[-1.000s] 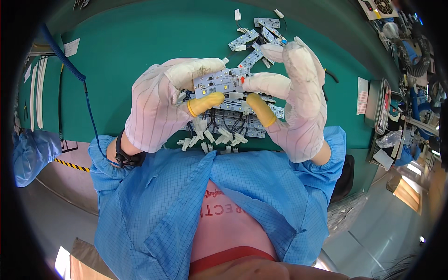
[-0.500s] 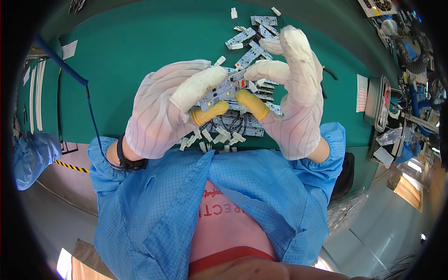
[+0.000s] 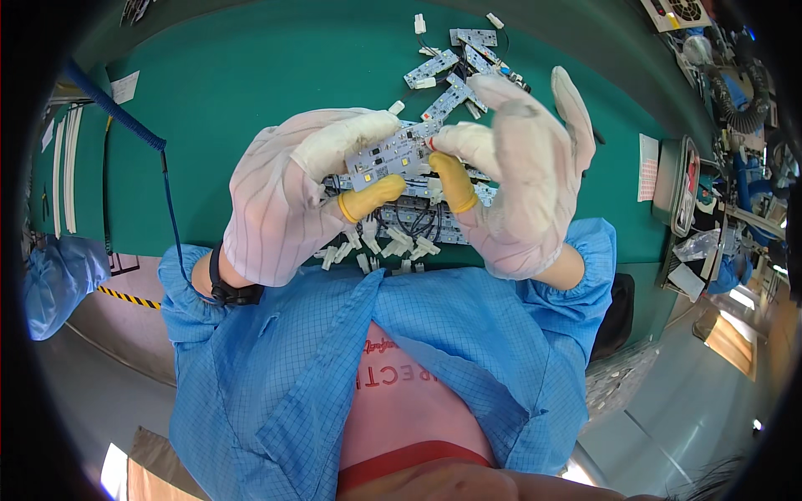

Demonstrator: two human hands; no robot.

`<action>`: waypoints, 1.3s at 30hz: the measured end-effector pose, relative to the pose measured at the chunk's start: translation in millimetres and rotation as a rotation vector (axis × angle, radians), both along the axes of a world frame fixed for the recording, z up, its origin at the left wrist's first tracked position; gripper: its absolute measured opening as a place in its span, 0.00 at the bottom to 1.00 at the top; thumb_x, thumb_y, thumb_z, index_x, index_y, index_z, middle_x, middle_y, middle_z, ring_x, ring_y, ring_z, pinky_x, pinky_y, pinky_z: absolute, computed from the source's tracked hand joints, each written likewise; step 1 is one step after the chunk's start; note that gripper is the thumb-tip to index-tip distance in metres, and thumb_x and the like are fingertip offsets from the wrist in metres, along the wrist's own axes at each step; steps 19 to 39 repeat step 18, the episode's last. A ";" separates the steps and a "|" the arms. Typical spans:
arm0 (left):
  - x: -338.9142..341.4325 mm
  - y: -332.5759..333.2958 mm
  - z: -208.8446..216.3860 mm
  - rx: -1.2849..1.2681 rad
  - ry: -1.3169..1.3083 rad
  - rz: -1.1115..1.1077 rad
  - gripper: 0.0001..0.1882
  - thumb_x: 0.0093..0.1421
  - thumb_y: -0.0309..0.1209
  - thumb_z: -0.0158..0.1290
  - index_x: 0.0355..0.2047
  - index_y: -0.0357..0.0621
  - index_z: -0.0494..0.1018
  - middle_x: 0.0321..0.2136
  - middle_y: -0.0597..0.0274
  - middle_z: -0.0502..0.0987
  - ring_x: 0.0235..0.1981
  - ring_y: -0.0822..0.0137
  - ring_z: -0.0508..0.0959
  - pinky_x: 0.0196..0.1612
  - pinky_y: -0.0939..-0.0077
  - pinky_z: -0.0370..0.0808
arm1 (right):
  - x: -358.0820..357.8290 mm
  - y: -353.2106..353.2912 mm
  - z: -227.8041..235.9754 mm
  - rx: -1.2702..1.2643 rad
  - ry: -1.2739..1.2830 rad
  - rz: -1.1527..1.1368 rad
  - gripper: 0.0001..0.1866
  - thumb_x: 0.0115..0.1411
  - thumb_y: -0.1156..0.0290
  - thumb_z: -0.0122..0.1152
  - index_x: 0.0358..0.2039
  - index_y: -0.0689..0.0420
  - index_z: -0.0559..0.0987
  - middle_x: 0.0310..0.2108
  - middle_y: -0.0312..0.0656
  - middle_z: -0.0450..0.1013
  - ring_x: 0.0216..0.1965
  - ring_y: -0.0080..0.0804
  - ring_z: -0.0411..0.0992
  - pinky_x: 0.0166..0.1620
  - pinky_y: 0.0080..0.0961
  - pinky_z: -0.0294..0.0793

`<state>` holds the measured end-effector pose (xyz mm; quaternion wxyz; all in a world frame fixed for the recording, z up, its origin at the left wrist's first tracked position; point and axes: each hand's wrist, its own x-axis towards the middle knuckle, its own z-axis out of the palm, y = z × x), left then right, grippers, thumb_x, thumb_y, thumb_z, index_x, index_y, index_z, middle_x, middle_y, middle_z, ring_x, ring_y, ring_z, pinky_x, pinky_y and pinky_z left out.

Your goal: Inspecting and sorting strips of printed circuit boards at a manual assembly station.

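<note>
My left hand (image 3: 292, 188), in a white striped glove with a yellow cot on the thumb, grips a pale LED circuit board (image 3: 391, 159) between thumb and fingers. The board is tilted, its right end higher. At that end my right hand (image 3: 514, 179), gloved alike, closes thumb and index finger near a small red spot (image 3: 432, 144); whether it pinches this or the board's edge is hidden. Its other fingers are raised. Below the held board lie more circuit boards (image 3: 455, 232) in rows, with black wires and white connectors (image 3: 401, 242) toward me.
Several loose boards (image 3: 430, 68) with wired connectors lie farther back on the green mat (image 3: 209, 92). A coiled blue cord (image 3: 117, 104) hangs at the left, running to my left wrist. A metal tray (image 3: 675, 188) and a printed sheet (image 3: 647, 167) are at the right.
My right hand has turned, its raised fingers spreading to the right, while its thumb and index stay at the board's right end. The held board has shifted slightly left.
</note>
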<state>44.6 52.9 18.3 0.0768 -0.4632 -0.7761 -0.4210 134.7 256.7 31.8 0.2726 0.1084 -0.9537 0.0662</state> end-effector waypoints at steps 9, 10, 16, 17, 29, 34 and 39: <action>-3.0 2.1 7.7 -0.097 -0.223 0.000 0.23 0.45 0.33 0.67 0.43 0.43 0.76 0.39 0.60 0.80 0.38 0.63 0.79 0.40 0.75 0.74 | -17.0 3.0 -6.8 -0.916 -0.210 0.160 0.30 0.49 0.82 0.64 0.54 0.68 0.66 0.44 0.45 0.72 0.41 0.31 0.75 0.52 0.29 0.70; -4.4 3.7 11.6 -0.083 -0.221 -0.028 0.23 0.45 0.33 0.67 0.43 0.43 0.76 0.39 0.60 0.80 0.38 0.63 0.79 0.40 0.75 0.74 | -15.8 9.4 -5.8 -0.904 -0.335 0.103 0.36 0.51 0.81 0.63 0.59 0.70 0.56 0.34 0.42 0.75 0.40 0.31 0.74 0.51 0.28 0.71; -2.4 -6.3 -3.7 0.107 -0.769 0.154 0.20 0.51 0.20 0.59 0.46 0.38 0.75 0.43 0.53 0.78 0.42 0.67 0.77 0.46 0.81 0.72 | -27.5 67.3 -11.7 -0.293 -0.085 0.356 0.13 0.46 0.82 0.60 0.34 0.58 0.77 0.34 0.38 0.76 0.43 0.46 0.74 0.57 0.42 0.66; -6.3 -11.2 -6.9 0.132 -0.802 0.096 0.22 0.54 0.20 0.57 0.50 0.40 0.72 0.44 0.52 0.78 0.43 0.64 0.77 0.48 0.78 0.72 | -24.7 91.0 -23.9 -0.337 -0.161 0.248 0.14 0.49 0.82 0.58 0.38 0.56 0.77 0.38 0.39 0.76 0.46 0.45 0.73 0.60 0.42 0.63; -12.3 -13.2 -11.9 0.155 -0.834 0.035 0.24 0.56 0.20 0.55 0.55 0.42 0.70 0.44 0.51 0.77 0.44 0.61 0.77 0.50 0.76 0.71 | -23.6 125.0 -35.8 -0.647 -0.257 0.143 0.13 0.52 0.83 0.57 0.38 0.53 0.78 0.40 0.36 0.77 0.47 0.45 0.72 0.62 0.46 0.60; -12.3 -13.2 -11.9 0.155 -0.834 0.035 0.24 0.56 0.20 0.55 0.55 0.42 0.70 0.44 0.51 0.77 0.44 0.61 0.77 0.50 0.76 0.71 | -23.6 125.0 -35.8 -0.647 -0.257 0.143 0.13 0.52 0.83 0.57 0.38 0.53 0.78 0.40 0.36 0.77 0.47 0.45 0.72 0.62 0.46 0.60; -12.3 -13.2 -11.9 0.155 -0.834 0.035 0.24 0.56 0.20 0.55 0.55 0.42 0.70 0.44 0.51 0.77 0.44 0.61 0.77 0.50 0.76 0.71 | -23.6 125.0 -35.8 -0.647 -0.257 0.143 0.13 0.52 0.83 0.57 0.38 0.53 0.78 0.40 0.36 0.77 0.47 0.45 0.72 0.62 0.46 0.60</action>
